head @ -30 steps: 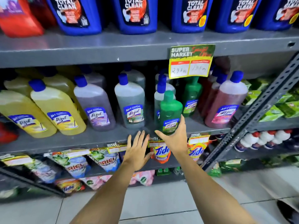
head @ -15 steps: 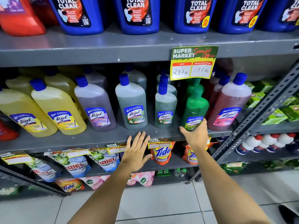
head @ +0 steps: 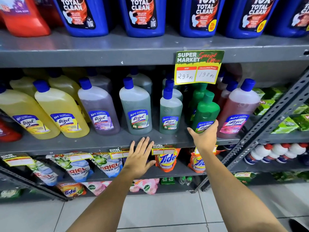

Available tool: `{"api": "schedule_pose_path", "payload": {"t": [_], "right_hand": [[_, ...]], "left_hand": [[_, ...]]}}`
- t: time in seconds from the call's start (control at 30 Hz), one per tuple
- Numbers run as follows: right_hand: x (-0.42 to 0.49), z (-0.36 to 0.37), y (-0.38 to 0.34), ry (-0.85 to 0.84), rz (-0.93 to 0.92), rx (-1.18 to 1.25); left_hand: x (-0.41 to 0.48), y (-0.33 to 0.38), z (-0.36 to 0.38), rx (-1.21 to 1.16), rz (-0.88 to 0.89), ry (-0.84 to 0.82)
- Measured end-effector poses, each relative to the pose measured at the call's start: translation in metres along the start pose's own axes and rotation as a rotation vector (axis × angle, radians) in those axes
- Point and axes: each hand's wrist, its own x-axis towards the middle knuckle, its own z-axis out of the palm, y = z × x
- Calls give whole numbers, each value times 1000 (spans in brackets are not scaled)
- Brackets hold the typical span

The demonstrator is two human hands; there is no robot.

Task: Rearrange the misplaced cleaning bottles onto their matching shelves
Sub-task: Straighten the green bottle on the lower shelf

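Note:
My right hand [head: 204, 137] grips the base of a small solid green Lizol bottle [head: 206, 111], which stands on the middle grey shelf [head: 100, 143] in front of another green bottle [head: 197, 96]. To its left is a small grey-green bottle [head: 170, 113] with a blue cap, to its right a pink bottle [head: 237, 109]. Further left stand a large grey-green bottle [head: 136, 108], a purple bottle [head: 98, 108] and yellow bottles [head: 61, 111]. My left hand [head: 139, 158] hovers flat and open below the shelf's front edge, holding nothing.
A yellow-green price card [head: 199, 66] hangs from the upper shelf above the green bottles. Blue Total Clean jugs [head: 143, 15] fill the top shelf. Tide [head: 166, 159] and Ariel pouches [head: 78, 168] hang below. A slanted grey rack post [head: 274, 116] stands right; tiled floor lies below.
My right hand carried the green bottle rightward, from in front of the small grey-green bottles to the green row beside the pink bottle. My left hand stayed nearly still.

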Motion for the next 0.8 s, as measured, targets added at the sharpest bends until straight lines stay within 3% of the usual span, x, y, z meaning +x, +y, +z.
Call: {"api": "schedule_pose_path", "payload": {"t": [0.23, 0.8], "right_hand": [[13, -10, 10, -103, -55, -34], [17, -5, 10, -103, -88, -69]], "left_hand": [[0, 2, -2, -2, -7, -10], [-2, 5, -10, 30, -18, -79]]}}
